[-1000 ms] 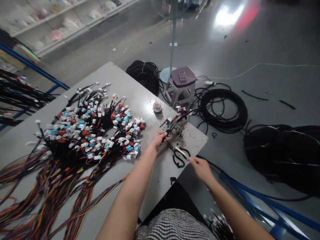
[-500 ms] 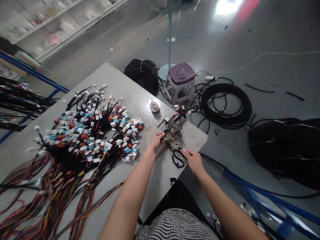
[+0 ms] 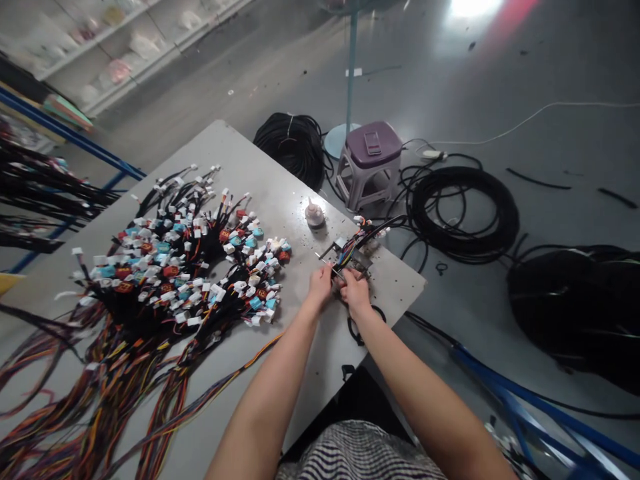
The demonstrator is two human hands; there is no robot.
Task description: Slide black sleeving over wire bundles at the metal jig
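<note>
Speaker A: Your left hand (image 3: 321, 285) pinches a bundle of coloured wires (image 3: 347, 252); it fans out just beyond your grip, beside a grey metal fixture (image 3: 364, 261).

Speaker B: Your right hand (image 3: 355, 292) is close beside it, fingers curled at the bundle. Whether it grips anything, I can't tell.

Speaker A: A hard pull could snag the wire ends on the fixture.

Speaker B: Black scissor handles (image 3: 354, 337) lie nearer you, by your right wrist; a careless backward sweep might knock them off the table (image 3: 310, 373).
</note>
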